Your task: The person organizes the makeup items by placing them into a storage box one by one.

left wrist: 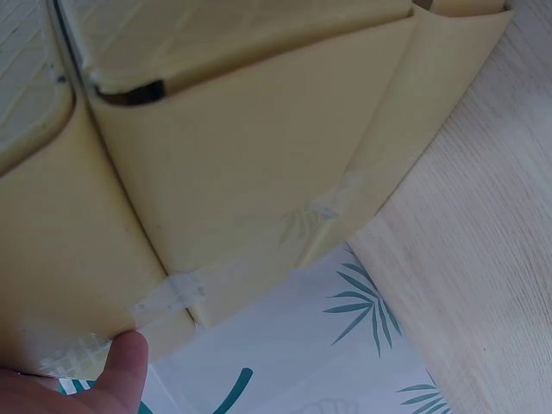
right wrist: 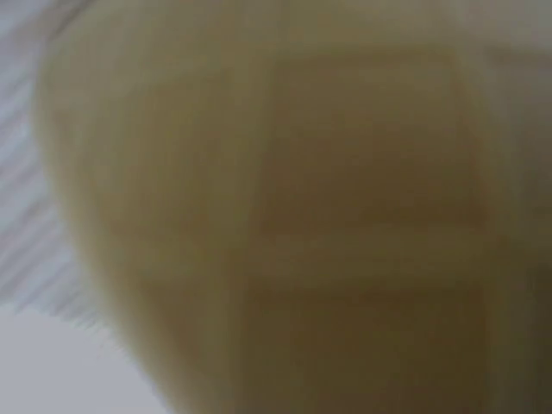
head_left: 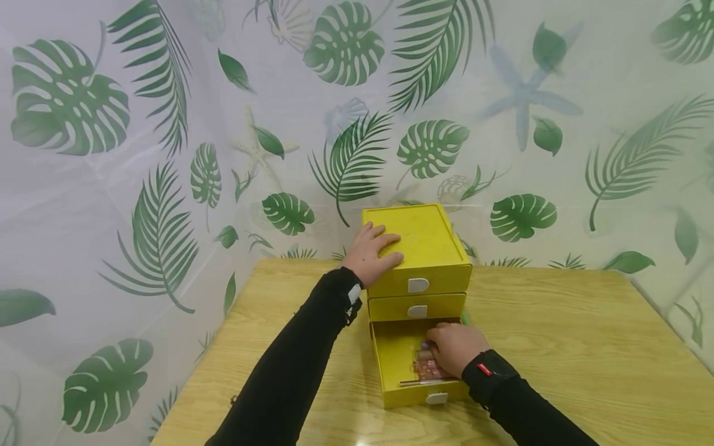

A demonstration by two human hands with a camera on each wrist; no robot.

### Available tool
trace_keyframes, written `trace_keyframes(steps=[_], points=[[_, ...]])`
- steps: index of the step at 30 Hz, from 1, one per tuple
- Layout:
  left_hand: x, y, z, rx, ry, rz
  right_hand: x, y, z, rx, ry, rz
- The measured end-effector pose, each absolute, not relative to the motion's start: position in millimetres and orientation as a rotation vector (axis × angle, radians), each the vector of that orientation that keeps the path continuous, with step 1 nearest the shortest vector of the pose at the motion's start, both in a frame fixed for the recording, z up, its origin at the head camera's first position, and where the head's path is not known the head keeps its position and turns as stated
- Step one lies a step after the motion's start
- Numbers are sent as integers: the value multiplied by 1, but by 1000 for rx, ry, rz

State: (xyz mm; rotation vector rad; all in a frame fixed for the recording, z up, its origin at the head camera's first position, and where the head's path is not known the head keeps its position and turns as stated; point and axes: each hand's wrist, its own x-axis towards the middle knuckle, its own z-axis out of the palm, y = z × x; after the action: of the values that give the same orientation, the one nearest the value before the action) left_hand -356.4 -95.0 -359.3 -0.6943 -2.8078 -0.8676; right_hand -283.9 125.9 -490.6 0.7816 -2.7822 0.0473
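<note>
A small yellow drawer unit (head_left: 418,232) with white pulls stands on the table. My left hand (head_left: 372,254) rests on its top left edge, fingers spread; in the left wrist view a finger (left wrist: 129,366) lies near the unit's taped wall (left wrist: 250,164). The bottom drawer (head_left: 406,398) is pulled out. Inside it is my right hand (head_left: 458,348), its fingertips hidden from view. By those fingers lie a small purple thing (head_left: 426,345), some pinkish small items (head_left: 429,370) and a thin rod (head_left: 417,383). Only a blurred yellow grid surface (right wrist: 362,147) fills most of the right wrist view.
The wooden table (head_left: 563,347) extends on both sides of the unit. Behind it hangs a leaf-patterned sheet (head_left: 346,155). Two upper drawers (head_left: 390,306) are closed. Something green (head_left: 465,319) shows beside the unit's right side.
</note>
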Motion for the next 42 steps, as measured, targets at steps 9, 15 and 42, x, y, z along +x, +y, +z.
trace_keyframes(steps=[9,15,42], points=[[-356,-94,-361,-706,-2800,-871,-281,139,-476,813,-2906,393],[-358,-95,-358,-735,-2792,-875,-282,161,-465,784,-2844,554],[-358,-92,-362,-700,-2806,-858,-294,227,-490,513,-2889,545]])
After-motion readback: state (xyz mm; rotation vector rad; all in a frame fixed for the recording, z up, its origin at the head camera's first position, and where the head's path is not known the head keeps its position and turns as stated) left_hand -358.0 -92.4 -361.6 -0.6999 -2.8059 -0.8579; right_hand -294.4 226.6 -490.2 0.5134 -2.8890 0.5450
